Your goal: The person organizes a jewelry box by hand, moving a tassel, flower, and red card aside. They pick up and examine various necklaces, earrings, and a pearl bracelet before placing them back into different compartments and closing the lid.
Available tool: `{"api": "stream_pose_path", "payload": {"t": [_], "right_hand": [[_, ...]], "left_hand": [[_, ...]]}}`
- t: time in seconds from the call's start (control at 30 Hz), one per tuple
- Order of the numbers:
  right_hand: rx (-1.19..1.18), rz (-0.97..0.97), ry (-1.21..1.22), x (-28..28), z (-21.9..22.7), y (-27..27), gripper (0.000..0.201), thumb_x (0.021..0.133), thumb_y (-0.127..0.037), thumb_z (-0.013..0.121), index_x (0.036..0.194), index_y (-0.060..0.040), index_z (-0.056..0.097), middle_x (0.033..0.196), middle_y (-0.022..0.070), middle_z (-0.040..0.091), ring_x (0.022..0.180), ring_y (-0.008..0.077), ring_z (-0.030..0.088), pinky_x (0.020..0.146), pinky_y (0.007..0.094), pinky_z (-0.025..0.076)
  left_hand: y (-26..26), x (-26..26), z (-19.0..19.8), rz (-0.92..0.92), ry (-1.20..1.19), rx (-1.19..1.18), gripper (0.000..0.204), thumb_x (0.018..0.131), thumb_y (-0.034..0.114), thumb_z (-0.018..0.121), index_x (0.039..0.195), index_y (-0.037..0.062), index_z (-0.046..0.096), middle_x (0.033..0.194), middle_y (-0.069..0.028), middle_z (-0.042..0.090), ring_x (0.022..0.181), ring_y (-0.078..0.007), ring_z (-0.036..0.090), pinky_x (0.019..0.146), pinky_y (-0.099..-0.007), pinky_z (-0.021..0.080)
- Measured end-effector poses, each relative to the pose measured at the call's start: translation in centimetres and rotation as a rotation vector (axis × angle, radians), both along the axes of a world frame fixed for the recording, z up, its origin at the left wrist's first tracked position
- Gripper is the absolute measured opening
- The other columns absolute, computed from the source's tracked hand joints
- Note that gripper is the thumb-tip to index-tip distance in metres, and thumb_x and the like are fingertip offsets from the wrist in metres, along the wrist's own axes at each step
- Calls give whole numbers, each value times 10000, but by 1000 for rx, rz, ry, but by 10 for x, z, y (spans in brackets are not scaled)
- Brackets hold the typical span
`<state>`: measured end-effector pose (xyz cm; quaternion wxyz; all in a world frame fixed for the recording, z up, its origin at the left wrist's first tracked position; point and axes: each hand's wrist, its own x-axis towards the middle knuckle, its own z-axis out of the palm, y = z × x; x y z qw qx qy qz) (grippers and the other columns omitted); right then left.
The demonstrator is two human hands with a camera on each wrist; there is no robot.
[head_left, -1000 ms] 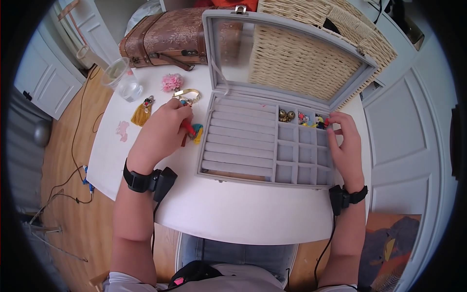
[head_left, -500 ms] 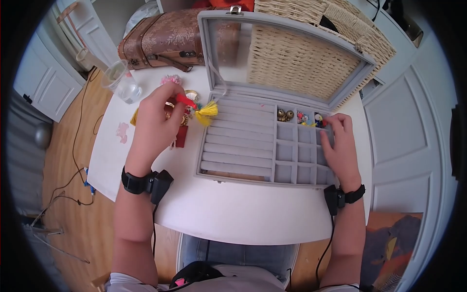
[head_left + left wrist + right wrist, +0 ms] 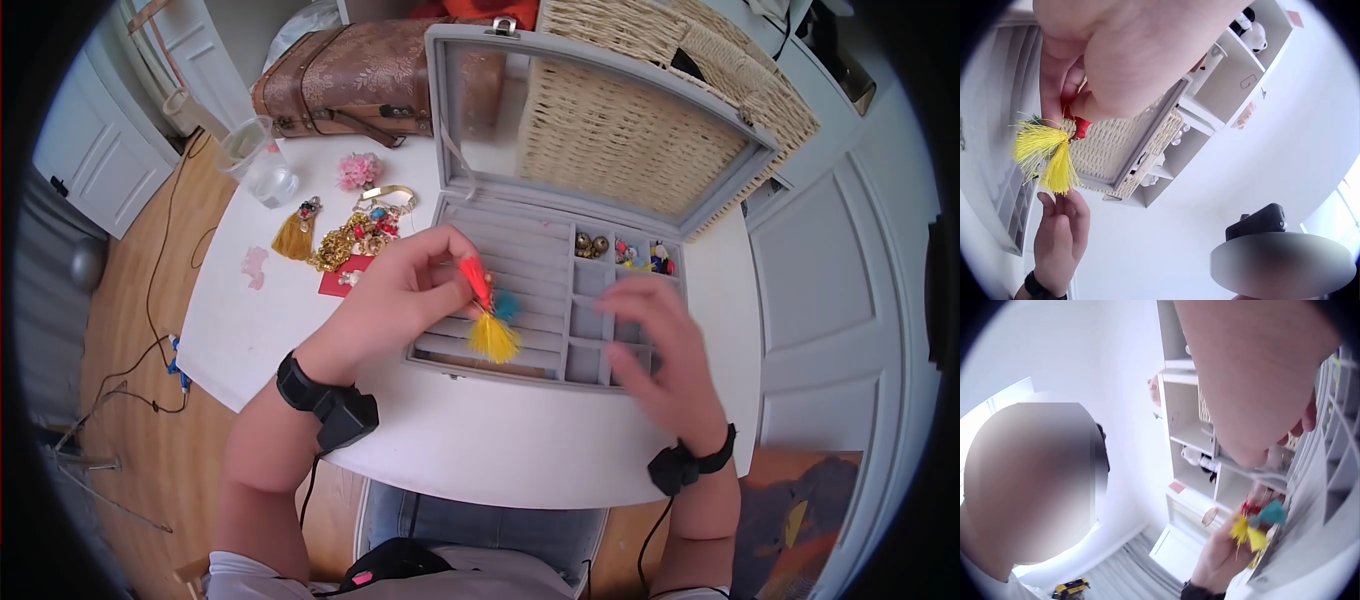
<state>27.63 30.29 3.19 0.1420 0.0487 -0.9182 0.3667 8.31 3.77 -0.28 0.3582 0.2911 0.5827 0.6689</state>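
My left hand (image 3: pixel 395 290) pinches a tassel ornament between thumb and fingers, above the padded rolls of a grey jewelry box (image 3: pixel 525 235). The tassel ornament (image 3: pixel 494 338) has red, yellow and teal parts; its yellow threads hang down in the head view. In the left wrist view, yellow tufts (image 3: pixel 1057 165) spread below the fingers. The right hand (image 3: pixel 665 345), blurred, hovers over the box's small compartments with fingers loosely bent and nothing in them. Round bronze-coloured balls (image 3: pixel 591 245) and colourful trinkets (image 3: pixel 661 258) lie in the back compartments.
Left of the box lie a gold chain (image 3: pixel 340 245), a mustard tassel (image 3: pixel 293 235), a red card (image 3: pixel 343 278) and a pink flower (image 3: pixel 358 170). Clear cups (image 3: pixel 270 182) stand near the table's left edge. The raised glass lid leans by a woven basket (image 3: pixel 640 130) and brown suitcase (image 3: pixel 350 75).
My left hand has lifted the tassel ornament from the jewelry pile and carried it right and nearer, over the box. The right hand has left the box's right edge, moving left over the compartments.
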Motion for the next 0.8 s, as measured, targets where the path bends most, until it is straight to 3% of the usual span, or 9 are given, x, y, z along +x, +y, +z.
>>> {"api": "stream_pose_path", "payload": {"t": [0.03,0.13,0.27,0.47,0.57,0.63,0.8], "right_hand": [[-46,123,-45,1,0,-8,368,956,-20,747,1322,-43,707,1392,171,570,1289,342,598,1020,419,541],[-94,249,44,-2,-10,-33,420,957,-33,762,1373,-62,715,1429,150,560,1256,314,618,993,397,551],[-20,275,52,-5,-16,-41,457,958,-35,769,1409,-79,715,1443,138,549,1244,297,623,977,376,560],[-27,181,-9,-5,-25,-24,388,966,-21,746,1352,-48,737,1381,155,609,1164,308,676,926,366,583],[45,40,95,-9,-18,-2,378,962,-10,740,1340,-26,738,1384,157,634,1138,308,701,942,369,590],[-5,-170,173,-13,-20,20,405,962,0,732,1367,-9,717,1454,158,605,1196,289,689,982,370,589],[-55,-279,159,-29,-39,47,433,964,6,723,1395,20,685,1502,163,560,1265,293,669,1027,385,581]], "left_hand": [[2,4,-2,-27,-22,19,122,1082,-2,641,1193,45,620,1180,-34,718,1092,-124,713,954,-289,592],[6,15,-5,-57,-16,8,164,1067,-43,643,1203,32,592,1182,-39,709,1106,-129,714,963,-290,594],[11,25,-7,-124,-43,-12,157,1061,-59,646,1179,29,589,1170,-33,699,1105,-124,708,964,-273,585],[13,30,-11,-130,21,3,133,1071,-33,651,1179,33,611,1118,-21,690,1091,-109,678,962,-293,578],[11,28,-1,-124,55,-78,93,1091,0,637,1178,31,623,1107,-14,678,1070,-101,664,962,-287,569],[11,26,-4,-130,49,-84,72,1100,12,629,1170,31,629,1100,-11,674,1061,-98,660,950,-276,564],[12,25,-8,-153,48,-102,39,1108,27,626,1143,32,640,1084,-4,667,1039,-90,651,917,-261,552]]}}
